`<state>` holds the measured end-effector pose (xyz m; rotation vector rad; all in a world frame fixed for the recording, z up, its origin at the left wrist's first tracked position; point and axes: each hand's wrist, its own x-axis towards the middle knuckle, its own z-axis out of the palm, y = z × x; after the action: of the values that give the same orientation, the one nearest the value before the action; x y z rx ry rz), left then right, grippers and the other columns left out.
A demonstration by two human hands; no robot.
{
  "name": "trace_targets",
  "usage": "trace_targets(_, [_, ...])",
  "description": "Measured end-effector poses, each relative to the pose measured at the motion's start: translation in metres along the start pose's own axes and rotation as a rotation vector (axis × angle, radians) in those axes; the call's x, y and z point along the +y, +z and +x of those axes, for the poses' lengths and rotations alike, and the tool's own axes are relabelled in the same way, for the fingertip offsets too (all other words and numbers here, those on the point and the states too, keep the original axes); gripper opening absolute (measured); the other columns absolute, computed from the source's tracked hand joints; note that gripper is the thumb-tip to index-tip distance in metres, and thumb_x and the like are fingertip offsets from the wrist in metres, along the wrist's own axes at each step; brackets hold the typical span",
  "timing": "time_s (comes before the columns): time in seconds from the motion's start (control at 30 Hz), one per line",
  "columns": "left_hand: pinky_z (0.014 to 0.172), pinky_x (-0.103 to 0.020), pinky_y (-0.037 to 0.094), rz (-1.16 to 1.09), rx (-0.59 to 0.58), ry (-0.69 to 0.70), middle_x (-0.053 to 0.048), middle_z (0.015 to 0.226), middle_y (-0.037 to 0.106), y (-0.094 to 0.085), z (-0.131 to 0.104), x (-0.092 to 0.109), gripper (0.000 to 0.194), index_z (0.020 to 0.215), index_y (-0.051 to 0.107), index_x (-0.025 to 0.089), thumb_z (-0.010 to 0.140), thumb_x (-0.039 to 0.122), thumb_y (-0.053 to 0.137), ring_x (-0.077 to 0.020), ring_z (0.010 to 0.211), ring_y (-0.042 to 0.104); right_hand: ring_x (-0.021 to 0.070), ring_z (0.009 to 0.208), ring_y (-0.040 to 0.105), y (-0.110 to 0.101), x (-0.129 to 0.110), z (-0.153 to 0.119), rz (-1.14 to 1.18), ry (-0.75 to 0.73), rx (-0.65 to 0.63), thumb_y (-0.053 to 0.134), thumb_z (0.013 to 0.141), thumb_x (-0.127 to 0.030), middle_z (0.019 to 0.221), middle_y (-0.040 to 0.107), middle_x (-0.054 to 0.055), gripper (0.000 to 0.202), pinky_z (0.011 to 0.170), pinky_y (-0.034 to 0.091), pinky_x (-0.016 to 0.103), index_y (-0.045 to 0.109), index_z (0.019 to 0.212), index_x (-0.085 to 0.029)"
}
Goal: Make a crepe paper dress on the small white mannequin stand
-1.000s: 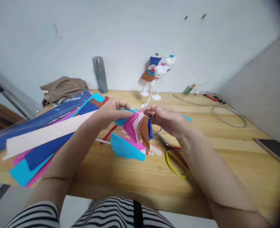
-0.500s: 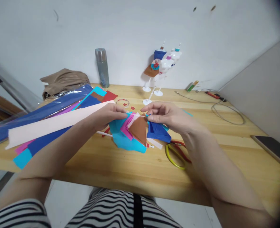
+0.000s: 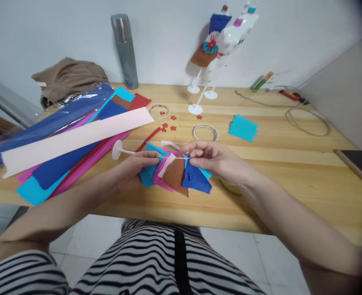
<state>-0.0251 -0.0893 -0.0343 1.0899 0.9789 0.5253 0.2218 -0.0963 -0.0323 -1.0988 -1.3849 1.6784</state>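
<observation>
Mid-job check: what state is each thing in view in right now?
Left grip, pinched on the white string
Right grip, pinched on it too
White string, straight between them
Coloured papers, fanned out at the string
Paper strips, loose, overlapping
Scissors, mostly hidden; open or shut, cannot tell
Flask, upright, cap on
Phone, flat, face dark
Brown cloth, crumpled
Red flowers, scattered
White stand by the left grip, on its side

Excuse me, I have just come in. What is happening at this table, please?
The left hand and right hand hold a thin string stretched between their fingertips. Coloured pieces hang along it. Coloured strips lie to the left, and small red flowers lie on the table beyond the hands.
</observation>
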Motion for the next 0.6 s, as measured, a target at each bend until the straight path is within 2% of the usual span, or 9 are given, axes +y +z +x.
trace_targets(0.1, [0.074,-0.028,0.056,-0.358,-0.007,-0.189,-0.004,0.084,0.075,0.006,-0.003,-0.011,0.014,0.081,0.073,0.02,0.079,0.033,0.078,-0.0169,0.075,0.067,0.0077,0.059,0.053,0.003,0.005,-0.005,0.01,0.018,-0.026,0.086,0.074,-0.027,0.07,0.062,-0.005,0.03,0.055,0.042,0.022,0.073,0.1,-0.018])
trace_targets(0.2, [0.083,-0.029,0.057,-0.484,-0.051,-0.258,-0.006,0.091,0.078,0.008,-0.007,-0.014,0.021,0.087,0.077,0.019,0.083,0.039,0.077,-0.0189,0.086,0.071,0.0079,0.058,0.054,0.003,0.01,-0.006,0.035,0.017,-0.026,0.089,0.072,-0.029,0.071,0.064,-0.004,0.029,0.054,0.042,0.022,0.074,0.096,-0.02])
trace_targets(0.3, [0.082,-0.029,0.057,-0.423,-0.082,-0.252,-0.007,0.091,0.079,0.003,-0.012,-0.015,0.024,0.086,0.078,0.018,0.078,0.041,0.081,-0.0215,0.09,0.073,0.0079,0.058,0.052,0.002,0.015,-0.007,0.042,0.012,-0.016,0.09,0.071,-0.031,0.07,0.063,-0.004,0.03,0.051,0.04,0.021,0.075,0.095,-0.022])
trace_targets(0.43, [0.072,-0.027,0.055,-0.265,-0.137,-0.289,-0.006,0.09,0.08,-0.007,-0.014,-0.016,0.026,0.087,0.08,0.019,0.068,0.037,0.088,-0.0199,0.081,0.071,0.0077,0.058,0.051,0.004,0.019,-0.01,0.036,0.014,-0.03,0.087,0.076,-0.032,0.073,0.064,-0.003,0.028,0.049,0.037,0.021,0.074,0.098,-0.021])
trace_targets(0.6, [0.066,-0.025,0.051,-0.111,-0.363,-0.311,-0.005,0.09,0.078,-0.004,-0.006,-0.006,0.023,0.086,0.08,0.019,0.07,0.036,0.086,-0.0166,0.073,0.068,0.009,0.061,0.053,0.012,0.021,-0.014,0.0,0.022,-0.04,0.086,0.075,-0.029,0.076,0.064,-0.002,0.029,0.052,0.04,0.022,0.072,0.099,-0.02])
